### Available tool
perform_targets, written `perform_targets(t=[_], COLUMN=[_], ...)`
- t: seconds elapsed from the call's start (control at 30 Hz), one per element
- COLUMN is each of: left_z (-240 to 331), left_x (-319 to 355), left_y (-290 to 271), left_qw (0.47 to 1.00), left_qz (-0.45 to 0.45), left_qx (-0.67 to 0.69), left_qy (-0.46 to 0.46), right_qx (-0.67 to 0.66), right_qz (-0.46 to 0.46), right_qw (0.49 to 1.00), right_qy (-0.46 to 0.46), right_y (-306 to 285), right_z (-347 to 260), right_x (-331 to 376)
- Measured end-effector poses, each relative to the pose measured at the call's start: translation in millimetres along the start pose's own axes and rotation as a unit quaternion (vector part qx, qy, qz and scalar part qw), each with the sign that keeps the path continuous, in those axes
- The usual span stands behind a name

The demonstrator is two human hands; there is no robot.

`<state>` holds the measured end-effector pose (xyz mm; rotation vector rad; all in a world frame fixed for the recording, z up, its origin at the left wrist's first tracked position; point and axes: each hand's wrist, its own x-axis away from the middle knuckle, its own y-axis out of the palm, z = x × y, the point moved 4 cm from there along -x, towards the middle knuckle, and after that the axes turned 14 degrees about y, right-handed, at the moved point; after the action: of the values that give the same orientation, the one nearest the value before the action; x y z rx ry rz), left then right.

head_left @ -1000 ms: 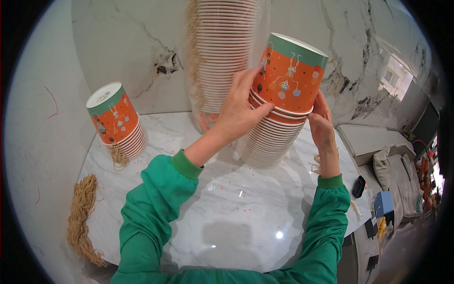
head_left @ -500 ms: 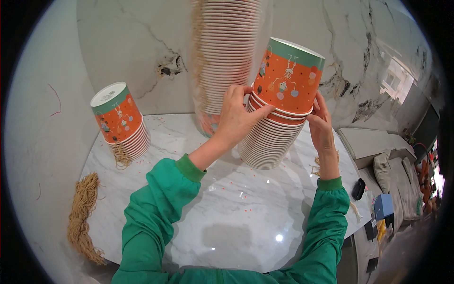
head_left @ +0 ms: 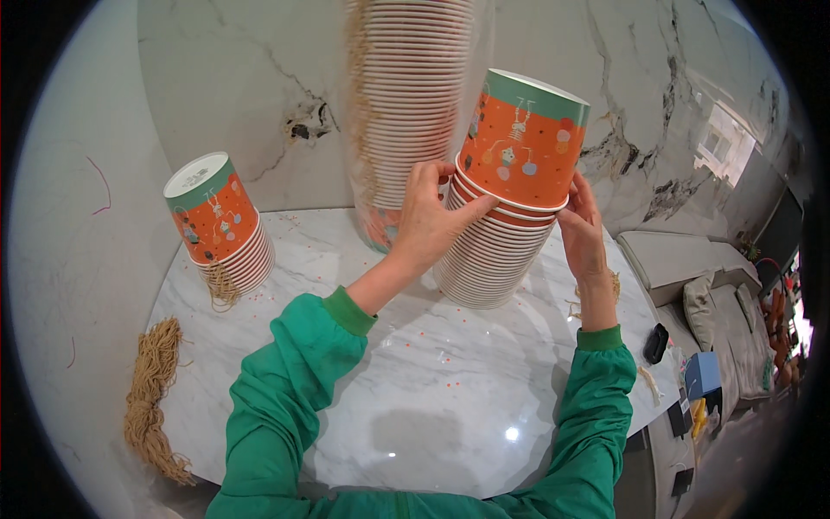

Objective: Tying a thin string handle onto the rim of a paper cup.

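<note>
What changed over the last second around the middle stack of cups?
Little moved. The left hand slid its fingers slightly along the rims under the top orange cup; the right hand kept its place on the middle stack. The small stack and twine bundle stayed put.

I see orange cup [head_left: 521, 143], green rim band, small figure pattern; white marble table [head_left: 415, 389], grey veins; green sleeves [head_left: 285, 389]; tan twine bundle [head_left: 151, 398].

White veined marble wall [head_left: 225, 104] behind a glossy marble table [head_left: 432, 406].
</note>
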<state>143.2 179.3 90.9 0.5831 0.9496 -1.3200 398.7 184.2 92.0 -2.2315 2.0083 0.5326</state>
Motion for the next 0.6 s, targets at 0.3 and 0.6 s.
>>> perform_targets(t=[0.3, 0.6], left_z=[2.9, 3.6], left_x=[-2.9, -7.6], left_y=[1.3, -2.7], left_qw=[0.999, 0.992], left_qz=[-0.019, -0.032], left_qx=[-0.040, -0.094], left_qy=[0.018, 0.075], right_qx=[0.020, 0.113], right_qz=[0.020, 0.066], right_qw=[1.000, 0.990], right_qy=[0.001, -0.055], right_y=[-0.6, 2.0], right_z=[-0.1, -4.1], right_x=[-0.4, 1.3])
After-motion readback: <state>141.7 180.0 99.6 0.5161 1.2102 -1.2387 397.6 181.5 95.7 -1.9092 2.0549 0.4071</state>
